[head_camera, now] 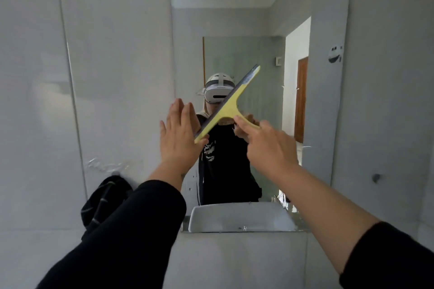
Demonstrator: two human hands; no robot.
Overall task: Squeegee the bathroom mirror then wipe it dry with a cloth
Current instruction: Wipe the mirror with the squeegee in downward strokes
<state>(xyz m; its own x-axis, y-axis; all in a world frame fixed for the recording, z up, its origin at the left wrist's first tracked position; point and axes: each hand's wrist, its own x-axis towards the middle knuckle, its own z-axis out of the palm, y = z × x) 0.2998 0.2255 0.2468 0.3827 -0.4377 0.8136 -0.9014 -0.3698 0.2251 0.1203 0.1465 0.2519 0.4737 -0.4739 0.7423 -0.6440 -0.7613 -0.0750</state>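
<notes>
Head view: the squeegee (pixel 229 107), a yellow plastic T with a dark rubber blade, lies slanted across the lower middle of the mirror (pixel 328 101), blade end high to the right. The right hand (pixel 270 145) grips its short handle, index finger stretched along it. The left hand (pixel 179 135) is flat, fingers pressed together and pointing up, palm seemingly against the glass by the blade's lower end. The mirror is a frameless rectangle on glossy white tiles (pixel 105 77). A dark striped cloth (pixel 103 202) hangs at lower left. Both sleeves are black.
</notes>
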